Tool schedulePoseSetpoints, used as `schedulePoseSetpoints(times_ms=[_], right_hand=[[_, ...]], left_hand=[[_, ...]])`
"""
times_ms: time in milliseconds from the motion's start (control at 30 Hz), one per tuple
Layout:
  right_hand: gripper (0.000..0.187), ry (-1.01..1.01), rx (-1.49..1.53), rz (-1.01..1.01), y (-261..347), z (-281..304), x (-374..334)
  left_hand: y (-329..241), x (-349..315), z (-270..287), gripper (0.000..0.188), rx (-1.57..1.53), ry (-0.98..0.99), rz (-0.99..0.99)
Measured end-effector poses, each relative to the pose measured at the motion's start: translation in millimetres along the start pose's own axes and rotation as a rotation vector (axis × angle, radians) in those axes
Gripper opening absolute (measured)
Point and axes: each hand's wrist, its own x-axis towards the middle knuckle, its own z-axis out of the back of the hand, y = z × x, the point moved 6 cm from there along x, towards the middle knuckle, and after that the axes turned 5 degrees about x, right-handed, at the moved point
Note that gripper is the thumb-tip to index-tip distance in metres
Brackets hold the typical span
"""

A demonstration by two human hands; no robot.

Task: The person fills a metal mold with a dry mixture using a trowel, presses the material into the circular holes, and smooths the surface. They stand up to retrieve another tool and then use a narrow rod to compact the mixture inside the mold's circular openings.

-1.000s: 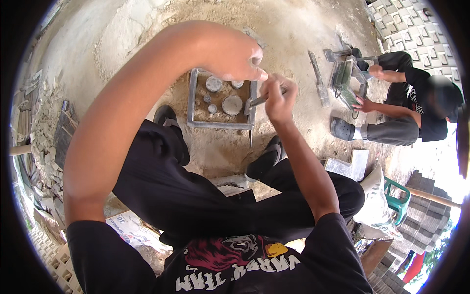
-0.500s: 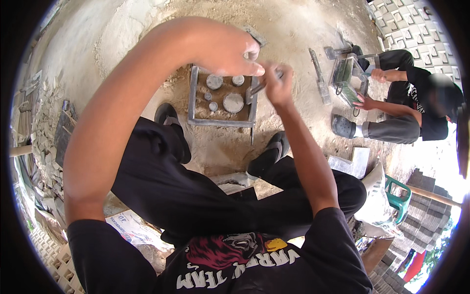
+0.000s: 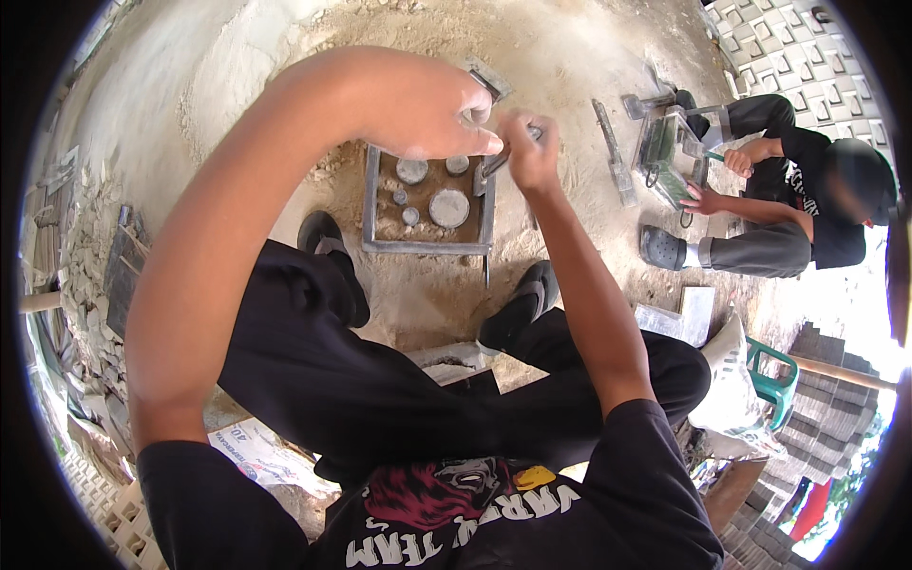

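Observation:
My left hand (image 3: 445, 116) hangs over the far side of a square grey moulding frame (image 3: 427, 248), its thumb and fingers curled into a pinch. What it holds, if anything, is hidden. Close beside it, my right hand (image 3: 530, 160) is closed around a grey metal tool (image 3: 492, 163) with a narrow end pointing down-left; its exact kind cannot be made out. Brown sand fills the frame. Set in it are several round grey discs: a big one (image 3: 448, 208), medium ones (image 3: 411, 171) and small ones (image 3: 409, 217).
My feet flank the frame's near side. A co-worker (image 3: 817, 199) sits at the right, hands on a green-sided box frame (image 3: 662, 157). Between us lies a long metal bar (image 3: 616, 152). A grey block (image 3: 489, 78) lies beyond my left hand; a green plastic stool (image 3: 771, 382) stands lower right.
Both hands have shifted slightly left, and the left is a little lower in the picture. The frame also appears slightly lower and further left. My right hand keeps its hold on the tool.

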Motion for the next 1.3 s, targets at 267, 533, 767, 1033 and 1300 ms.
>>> schedulePoseSetpoints(times_ms=[267, 533, 767, 1033, 1300], right_hand=[[0.040, -0.013, 0.029, 0.026, 4, -13, 16], [0.042, 0.027, -0.037, -0.082, 6, -14, 43], [0.042, 0.043, -0.035, -0.045, 9, -20, 43], [0.042, 0.075, 0.025, -0.136, 5, -22, 43], [0.039, 0.014, -0.028, -0.164, 9, -16, 24]], left_hand=[[-3, 0, 2, 0.066, 0.046, -0.012, -0.020], [-1, -2, 0, 0.066, 0.045, 0.002, -0.010], [-7, -2, 5, 0.065, 0.062, -0.009, -0.015], [-7, -4, 5, 0.064, 0.058, -0.014, -0.022], [-5, -1, 3, 0.066, 0.058, -0.027, -0.024]])
